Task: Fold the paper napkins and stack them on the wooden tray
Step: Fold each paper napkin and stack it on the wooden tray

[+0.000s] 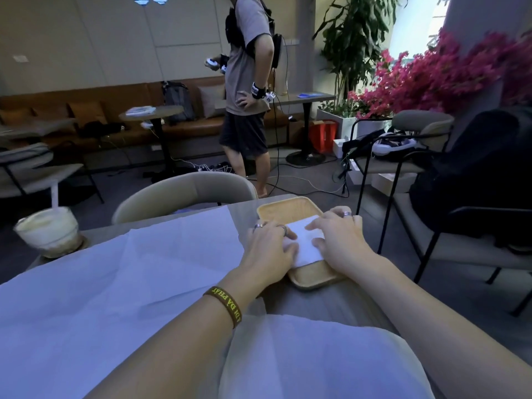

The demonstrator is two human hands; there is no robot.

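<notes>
Head view. I see both hands laid on a folded white napkin (306,240), which lies on the wooden tray (285,211) directly beneath them. The left hand (270,249) (dark wristband (224,308)) presses the napkin's left edge, fingers fairly straight. The right hand (339,240) presses its right side, fingers spread flat. Neither hand curls round it. Left of the left hand, large unfolded napkins (144,269) cover the table (244,207); farther left stands an iced drink (47,231). Beyond the hands stands another person (247,82).
</notes>
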